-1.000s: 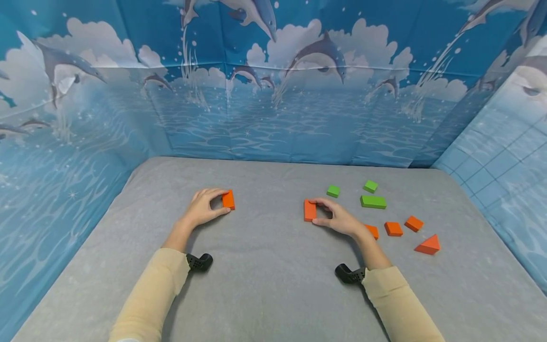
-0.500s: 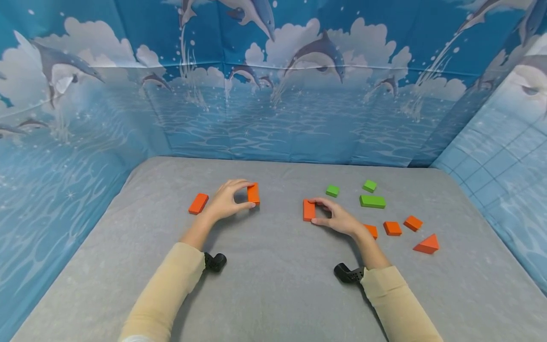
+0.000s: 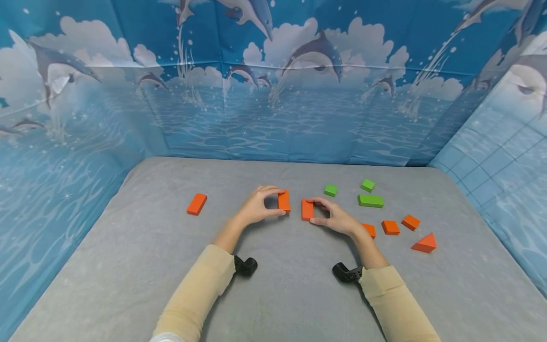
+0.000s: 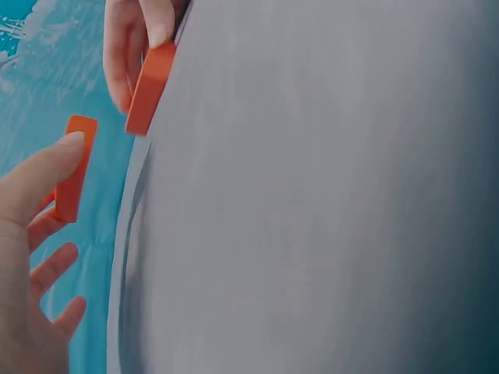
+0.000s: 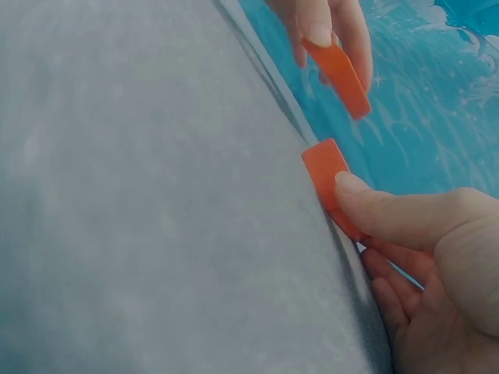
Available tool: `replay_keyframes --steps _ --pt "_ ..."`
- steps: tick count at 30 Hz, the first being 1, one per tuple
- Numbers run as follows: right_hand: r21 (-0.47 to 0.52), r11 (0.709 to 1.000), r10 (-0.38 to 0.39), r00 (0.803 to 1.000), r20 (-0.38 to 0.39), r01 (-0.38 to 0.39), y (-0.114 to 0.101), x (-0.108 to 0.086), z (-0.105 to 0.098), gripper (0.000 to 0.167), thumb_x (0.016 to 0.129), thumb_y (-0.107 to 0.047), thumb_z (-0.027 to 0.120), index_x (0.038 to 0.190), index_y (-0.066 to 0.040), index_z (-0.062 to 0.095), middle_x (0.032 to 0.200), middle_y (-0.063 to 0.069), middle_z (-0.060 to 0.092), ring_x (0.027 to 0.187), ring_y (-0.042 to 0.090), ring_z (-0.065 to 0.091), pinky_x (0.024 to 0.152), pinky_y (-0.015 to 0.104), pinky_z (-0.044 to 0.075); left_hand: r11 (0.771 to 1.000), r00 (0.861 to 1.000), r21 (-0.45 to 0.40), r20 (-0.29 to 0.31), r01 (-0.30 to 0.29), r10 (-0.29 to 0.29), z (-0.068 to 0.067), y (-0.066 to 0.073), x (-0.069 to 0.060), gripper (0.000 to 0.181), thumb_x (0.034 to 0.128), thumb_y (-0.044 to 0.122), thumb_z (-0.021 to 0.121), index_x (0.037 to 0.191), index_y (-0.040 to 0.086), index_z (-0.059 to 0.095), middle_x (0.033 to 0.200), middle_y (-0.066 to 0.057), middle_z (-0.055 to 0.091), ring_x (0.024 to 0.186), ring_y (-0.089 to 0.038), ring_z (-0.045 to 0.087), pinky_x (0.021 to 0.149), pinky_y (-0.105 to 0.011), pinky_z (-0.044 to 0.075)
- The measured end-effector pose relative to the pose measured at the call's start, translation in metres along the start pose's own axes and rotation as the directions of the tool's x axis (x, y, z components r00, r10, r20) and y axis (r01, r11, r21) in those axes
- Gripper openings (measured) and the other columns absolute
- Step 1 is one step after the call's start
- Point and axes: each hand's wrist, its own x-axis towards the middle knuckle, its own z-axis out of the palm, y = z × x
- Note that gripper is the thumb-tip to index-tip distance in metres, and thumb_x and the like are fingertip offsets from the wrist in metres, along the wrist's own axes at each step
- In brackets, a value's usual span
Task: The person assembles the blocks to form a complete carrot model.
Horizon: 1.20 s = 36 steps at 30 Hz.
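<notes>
- Pinching the orange right block [image 3: 306, 210] in the right hand [image 3: 339, 220].
- Pinching the orange left block [image 3: 284, 202] in the left hand [image 3: 253, 208], just left of the right block.
- Likely handling light, stiff; gripping best by opposite ends.
- Having a green bar [image 3: 370, 201] right of the right block.

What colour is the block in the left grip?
Orange; the block in the left grip shows best in the left wrist view.
</notes>
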Motion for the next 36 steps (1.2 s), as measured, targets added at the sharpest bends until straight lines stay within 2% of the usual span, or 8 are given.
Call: replay_keyframes --steps 4,8,16,26,30,36 --pt "-0.006 1.0 -0.004 1.0 0.005 0.005 -0.001 0.001 0.0 0.059 0.084 -0.022 0.068 0.135 -0.007 0.042 0.14 0.017 0.037 0.13 0.033 0.031 0.105 0.05 0.023 1.0 1.0 -0.014 0.015 -0.002 0.002 0.01 0.004 0.004 0.059 0.0731 0.03 0.077 0.126 0.014 0.057 0.131 -0.006 0.05 0.124 -0.024 0.04 0.102 -0.044 0.032" --pt "-0.012 1.0 -0.007 1.0 0.008 0.007 -0.001 0.001 0.001 0.059 0.084 -0.022 0.068 0.135 -0.007 0.042 0.14 0.017 0.038 0.13 0.033 0.031 0.105 0.05 0.023 1.0 1.0 -0.005 0.022 -0.023 0.023 0.019 0.003 0.007 0.057 0.0739 0.03 0.077 0.125 0.013 0.057 0.13 -0.005 0.051 0.123 -0.024 0.041 0.102 -0.041 0.032" --pt "-0.012 1.0 -0.004 1.0 0.004 0.004 0.0 0.002 0.001 0.059 0.084 -0.023 0.067 0.135 -0.007 0.042 0.139 0.017 0.038 0.13 0.034 0.031 0.105 0.05 0.023 0.999 0.999 0.012 0.025 -0.039 0.039 0.03 0.001 0.01 0.056 0.075 0.03 0.076 0.126 0.014 0.057 0.129 -0.005 0.052 0.122 -0.024 0.042 0.103 -0.043 0.03" --pt "0.013 1.0 -0.002 1.0 0.009 0.002 0.0 0.002 0.001 0.058 0.084 -0.022 0.067 0.135 -0.008 0.043 0.139 0.017 0.038 0.13 0.034 0.03 0.105 0.051 0.022 0.997 0.999 0.073 0.037 -0.036 0.033 0.036 0.001 0.012 0.056 0.0756 0.034 0.074 0.126 0.017 0.057 0.13 -0.001 0.052 0.122 -0.022 0.041 0.104 -0.044 0.024" --pt "0.03 0.999 -0.01 1.0 0.01 0.009 0.002 0.001 0.001 0.057 0.084 -0.02 0.067 0.135 -0.007 0.042 0.139 0.018 0.038 0.13 0.035 0.03 0.105 0.053 0.021 0.997 0.999 0.073 0.04 -0.029 0.027 0.037 0.002 0.012 0.056 0.0755 0.034 0.074 0.126 0.017 0.057 0.131 -0.001 0.052 0.122 -0.022 0.041 0.104 -0.045 0.024" --pt "0.006 1.0 0.003 1.0 0.015 -0.003 0.001 0.0 0.001 0.057 0.085 -0.022 0.066 0.135 -0.008 0.042 0.14 0.017 0.038 0.131 0.035 0.03 0.104 0.053 0.022 0.997 0.999 0.071 0.045 -0.017 0.014 0.038 0.001 0.012 0.057 0.0753 0.035 0.074 0.127 0.018 0.056 0.131 0.0 0.052 0.122 -0.021 0.041 0.104 -0.044 0.023"
